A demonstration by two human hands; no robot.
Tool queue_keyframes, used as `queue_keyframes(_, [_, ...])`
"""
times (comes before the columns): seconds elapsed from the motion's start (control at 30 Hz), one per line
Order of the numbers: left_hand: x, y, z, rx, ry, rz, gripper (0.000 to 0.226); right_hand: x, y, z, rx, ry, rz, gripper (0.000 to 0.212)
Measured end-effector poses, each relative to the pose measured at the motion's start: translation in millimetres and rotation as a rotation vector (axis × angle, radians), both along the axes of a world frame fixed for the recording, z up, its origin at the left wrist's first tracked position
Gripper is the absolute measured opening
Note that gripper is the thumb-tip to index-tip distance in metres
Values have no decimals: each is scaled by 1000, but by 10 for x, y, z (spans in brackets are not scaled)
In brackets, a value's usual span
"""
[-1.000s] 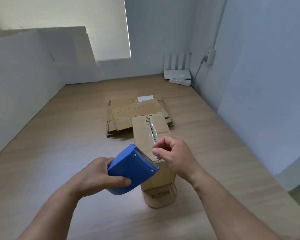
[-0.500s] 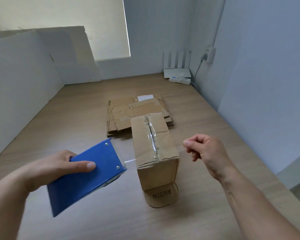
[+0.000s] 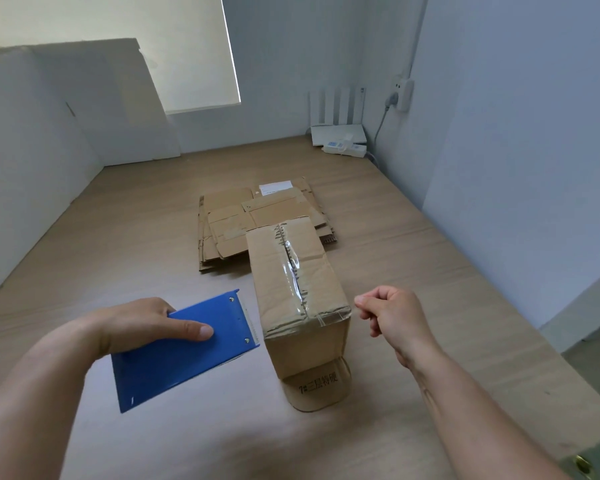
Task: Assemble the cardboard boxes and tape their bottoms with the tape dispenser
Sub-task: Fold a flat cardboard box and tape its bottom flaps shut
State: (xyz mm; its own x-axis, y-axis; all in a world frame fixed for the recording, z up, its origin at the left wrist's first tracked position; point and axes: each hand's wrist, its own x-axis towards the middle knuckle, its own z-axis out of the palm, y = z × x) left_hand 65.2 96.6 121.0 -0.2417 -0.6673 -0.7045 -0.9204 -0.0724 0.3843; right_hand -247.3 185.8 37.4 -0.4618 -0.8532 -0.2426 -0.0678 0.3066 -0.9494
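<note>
Left grip [image 3: 142, 327]: wrapped round the blue tape dispenser [image 3: 184, 355], thumb flat on its side plate, toothed edge pointing right toward the box. It appears to be held just above the surface [image 3: 136, 237]. Judgement: kept in hand rather than set down, because more boxes need taping.

Box [image 3: 298, 289]: stands between the two grips with its bottom face up, so the seam can be reached from above. Clear tape [image 3: 293, 268] runs along the centre seam and folds over the near edge. The dispenser's edge is just beside the box's left wall; I cannot tell whether they touch.

Right grip [image 3: 392, 313]: just right of the box's near top corner and apart from it. Fingers curled in, thumb tip against forefinger, nothing visible between them.

Flap [image 3: 317, 389]: splays out on the surface at the box's foot, nearer than both grips, so the open end faces down.

Flat cardboard stack [image 3: 236, 223]: beyond both grips, behind the box. Judgement: this bottom looks sealed, and the next blank comes from the stack.
</note>
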Motion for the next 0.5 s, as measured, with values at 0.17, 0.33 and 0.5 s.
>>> queue_keyframes(0.17, [-55, -86, -85, 3, -19, -10, 105, -44, -28, -63, 24, -15, -29, 15])
queue_keyframes(0.33, [-117, -94, -204, 32, -45, -5, 102, -17, -31, -176, 114, -74, -2, 14])
queue_keyframes(0.5, [-229, -70, -352, 47, -29, 2, 113, -14, -68, -178, 196, 100, 26, 18])
